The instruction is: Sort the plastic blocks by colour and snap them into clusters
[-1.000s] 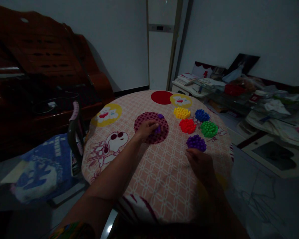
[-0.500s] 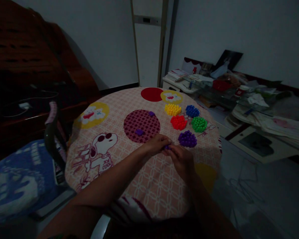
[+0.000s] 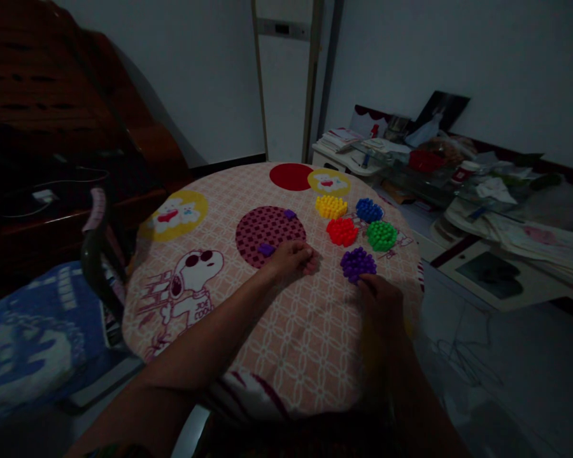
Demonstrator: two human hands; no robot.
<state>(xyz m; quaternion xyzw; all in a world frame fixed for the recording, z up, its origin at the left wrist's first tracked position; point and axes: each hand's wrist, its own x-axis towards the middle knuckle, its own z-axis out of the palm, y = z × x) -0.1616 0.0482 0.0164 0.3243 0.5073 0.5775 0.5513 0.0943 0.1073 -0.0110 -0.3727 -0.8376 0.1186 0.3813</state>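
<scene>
My left hand (image 3: pixel 295 259) is closed, thumb against the fingers, over the near right edge of a dark red checkered circle (image 3: pixel 248 232) on the cloth. Whatever it pinches is too small and dim to make out. Just left of it lies a small purple piece (image 3: pixel 266 249), and another purple piece (image 3: pixel 290 214) sits farther back on the circle. My right hand (image 3: pixel 382 300) has its fingertips drawn together at the near edge of a cluster of purple bead-like pieces (image 3: pixel 358 264). Those fingertips touch the cluster; a grip on a single bead cannot be made out.
Behind the purple cluster stand red (image 3: pixel 342 232), green (image 3: pixel 382 236), yellow (image 3: pixel 331 207) and blue (image 3: pixel 369 210) clusters. A patterned cloth covers the round table (image 3: pixel 310 356). At left is a chair (image 3: pixel 100 254); at right, a cluttered glass-topped cabinet (image 3: pixel 424 181).
My hands were together over a small purple piece and have parted. The right moved right to the purple cluster; the left moved left and slightly away from me, toward the checkered circle.
</scene>
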